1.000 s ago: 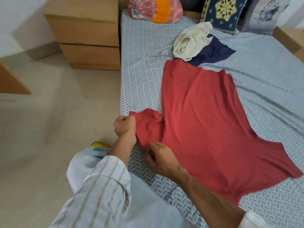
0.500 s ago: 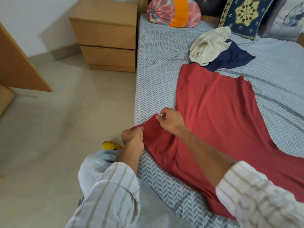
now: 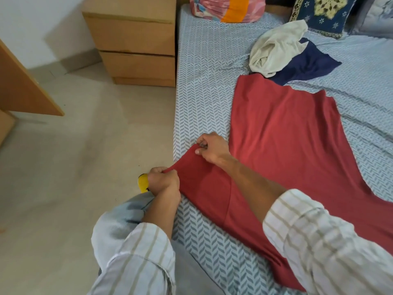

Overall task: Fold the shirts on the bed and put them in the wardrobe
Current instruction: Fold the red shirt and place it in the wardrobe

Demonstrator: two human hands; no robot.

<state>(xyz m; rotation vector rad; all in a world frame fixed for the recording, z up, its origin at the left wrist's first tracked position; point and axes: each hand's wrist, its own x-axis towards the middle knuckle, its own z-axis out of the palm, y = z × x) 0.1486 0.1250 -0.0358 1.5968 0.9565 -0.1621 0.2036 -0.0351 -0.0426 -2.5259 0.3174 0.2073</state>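
Observation:
A red shirt lies spread flat on the bed, its near sleeve stretched toward the bed's left edge. My left hand grips the lower corner of that sleeve at the bed edge. My right hand pinches the sleeve's upper corner a little farther up the bed. A crumpled cream shirt and a navy shirt lie beyond the red shirt's far end, the cream one on top of the navy one.
A wooden two-drawer nightstand stands against the bed's left side. A wooden panel juts in at the far left. Pillows line the head of the bed. A yellow object lies on the floor by my left hand.
My right hand has crossed from the sleeve's near edge to its upper corner. My left hand has dropped to the lower corner, and the sleeve is now pulled taut between them.

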